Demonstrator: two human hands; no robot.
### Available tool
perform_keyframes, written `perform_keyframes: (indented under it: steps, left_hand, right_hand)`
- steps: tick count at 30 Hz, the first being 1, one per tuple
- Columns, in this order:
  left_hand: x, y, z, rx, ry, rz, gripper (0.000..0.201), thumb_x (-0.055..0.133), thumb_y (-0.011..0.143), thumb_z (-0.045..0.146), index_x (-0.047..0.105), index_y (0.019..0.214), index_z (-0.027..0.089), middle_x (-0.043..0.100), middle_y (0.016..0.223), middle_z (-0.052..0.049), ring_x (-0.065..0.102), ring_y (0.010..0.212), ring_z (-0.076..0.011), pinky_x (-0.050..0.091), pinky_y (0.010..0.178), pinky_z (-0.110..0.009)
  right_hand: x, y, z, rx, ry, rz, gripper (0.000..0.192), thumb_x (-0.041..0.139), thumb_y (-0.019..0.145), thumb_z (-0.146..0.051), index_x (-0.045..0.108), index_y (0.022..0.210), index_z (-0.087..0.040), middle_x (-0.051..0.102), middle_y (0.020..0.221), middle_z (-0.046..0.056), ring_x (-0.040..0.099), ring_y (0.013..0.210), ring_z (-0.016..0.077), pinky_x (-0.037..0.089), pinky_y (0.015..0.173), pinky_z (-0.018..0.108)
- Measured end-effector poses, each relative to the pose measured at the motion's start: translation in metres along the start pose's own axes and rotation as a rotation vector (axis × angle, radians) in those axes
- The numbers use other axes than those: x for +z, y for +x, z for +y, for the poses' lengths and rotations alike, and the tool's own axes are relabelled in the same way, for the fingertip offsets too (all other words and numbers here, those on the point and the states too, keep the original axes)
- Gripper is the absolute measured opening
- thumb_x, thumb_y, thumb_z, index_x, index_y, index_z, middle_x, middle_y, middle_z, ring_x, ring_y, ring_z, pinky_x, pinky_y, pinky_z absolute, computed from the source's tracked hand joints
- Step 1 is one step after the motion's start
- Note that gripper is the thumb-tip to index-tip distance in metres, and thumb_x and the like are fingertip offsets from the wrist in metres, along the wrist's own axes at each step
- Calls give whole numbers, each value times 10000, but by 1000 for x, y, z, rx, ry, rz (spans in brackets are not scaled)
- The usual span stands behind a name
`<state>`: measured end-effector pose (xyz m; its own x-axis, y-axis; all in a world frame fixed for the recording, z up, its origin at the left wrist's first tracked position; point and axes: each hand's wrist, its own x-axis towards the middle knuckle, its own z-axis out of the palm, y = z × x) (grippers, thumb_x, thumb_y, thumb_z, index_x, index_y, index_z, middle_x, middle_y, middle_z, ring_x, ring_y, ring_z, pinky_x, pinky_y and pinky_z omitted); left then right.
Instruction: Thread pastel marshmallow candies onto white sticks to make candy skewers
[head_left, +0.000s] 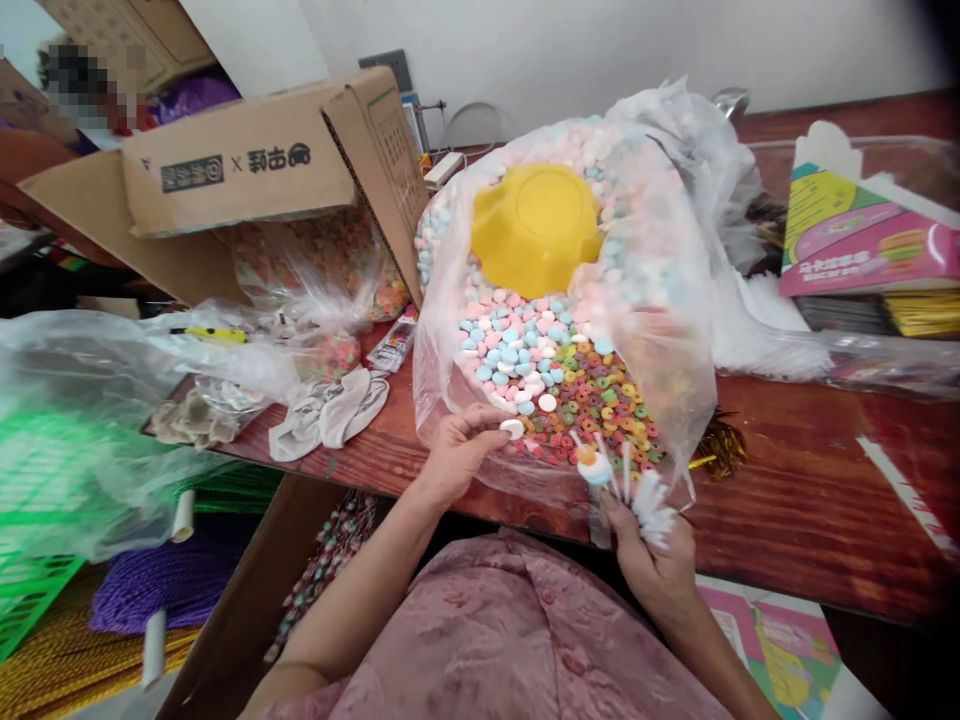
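Both hands work at the tabletop's (787, 500) near edge, where the big clear bag (675, 330) of candy gapes: the right hand (651, 560) clamps a bundle of white sticks (651, 505) just outside its mouth, and the left hand (459, 450) pinches one white candy (513, 428) at its fingertips inside.

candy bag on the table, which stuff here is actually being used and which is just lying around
In use: candy bag, white candy in left hand, sticks in right hand.
Lying about: yellow bowl, cardboard box, gloves, pink package.
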<state>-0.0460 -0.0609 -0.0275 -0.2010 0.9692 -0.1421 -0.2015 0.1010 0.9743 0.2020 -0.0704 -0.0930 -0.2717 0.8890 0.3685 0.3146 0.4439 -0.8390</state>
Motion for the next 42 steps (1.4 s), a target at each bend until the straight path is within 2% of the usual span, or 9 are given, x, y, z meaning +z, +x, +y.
perform_keyframes:
  steps: [3,5,11,14,18,22,25,36,42]
  left_hand:
    - [17,-5,-2,-40,-132,49,259,809,674,260,778,909,154,740,758,-17,670,584,-121,563,627,-255]
    - [26,-9,1,-35,-160,61,255,805,684,264,777,913,156,742,713,-14,675,579,-127,572,631,-262]
    - [25,-9,3,-16,-258,82,263,811,658,216,775,913,161,737,724,-5,640,540,-95,534,565,-219]
    - [17,-4,0,-94,-398,16,350,820,625,194,772,971,168,733,743,-13,636,553,-100,489,495,-195]
    - [17,-6,-3,-181,-440,-76,296,841,633,205,782,916,143,712,692,-28,643,567,-113,447,463,-185]
    - [26,-14,-3,-169,-427,-101,335,849,690,318,789,961,133,716,689,-47,632,582,-115,442,482,-199]
    - [32,-18,-3,-128,-363,-126,424,837,723,411,776,1041,137,746,773,-72,656,634,-135,472,520,-222]
    - [37,-14,-9,-133,-416,24,380,910,632,383,803,917,155,782,892,-70,667,644,-111,551,615,-229]
    - [37,-12,-20,-78,-302,81,412,874,662,476,809,942,181,776,841,-50,653,630,-119,564,634,-255]
  right_hand:
    - [5,13,-23,-94,-68,-121,234,506,902,-103,651,1059,-198,638,798,20,566,657,162,463,654,274]
    - [9,20,-34,-74,-119,-140,212,485,893,-94,639,991,-201,621,762,9,559,657,166,443,640,271]
    - [8,19,-32,-35,-45,-153,152,492,930,-126,622,947,-205,616,775,0,552,681,162,432,657,260]
    - [2,12,-27,-23,26,-171,142,493,946,-134,598,888,-211,542,680,-34,486,590,136,397,590,239]
    - [-4,10,-27,-34,-13,-169,137,502,943,-135,610,987,-207,567,702,-36,499,592,133,399,589,235]
    - [-3,13,-31,-50,-36,-187,130,485,940,-135,564,867,-208,565,695,-29,487,579,131,385,572,236]
    - [-1,14,-35,-22,-50,-170,123,477,941,-139,557,879,-209,566,684,-33,480,563,127,379,559,235]
    - [1,17,-42,-40,-61,-164,148,470,950,-147,596,892,-199,569,675,-31,479,563,125,381,554,233]
    - [3,18,-38,-18,-99,-154,160,473,954,-177,617,884,-192,564,663,-23,464,547,129,374,544,239]
